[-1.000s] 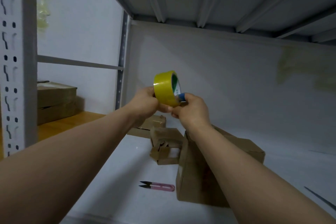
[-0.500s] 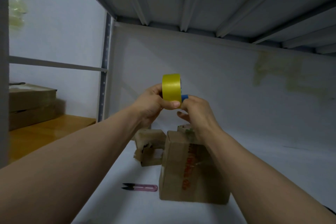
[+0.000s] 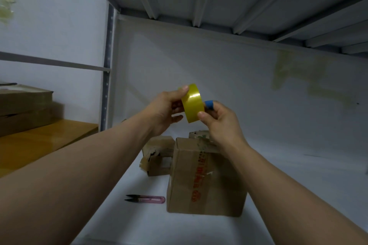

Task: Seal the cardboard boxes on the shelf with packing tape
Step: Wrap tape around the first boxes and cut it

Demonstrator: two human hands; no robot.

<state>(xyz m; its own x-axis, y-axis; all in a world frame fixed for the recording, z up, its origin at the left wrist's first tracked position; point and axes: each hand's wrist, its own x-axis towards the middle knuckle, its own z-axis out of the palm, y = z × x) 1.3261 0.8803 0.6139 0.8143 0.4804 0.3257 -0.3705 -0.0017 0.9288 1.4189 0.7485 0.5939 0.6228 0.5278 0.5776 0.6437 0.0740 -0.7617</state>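
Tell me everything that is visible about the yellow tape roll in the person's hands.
The tape roll is yellow and glossy, like plastic film, with a bright glint on its outer band. It is held in the air above the large cardboard box, tilted, band toward the camera, so its core is hidden. The left hand grips its left side, one fingertip on the top rim; the right hand pinches its lower right edge. No loose end shows.
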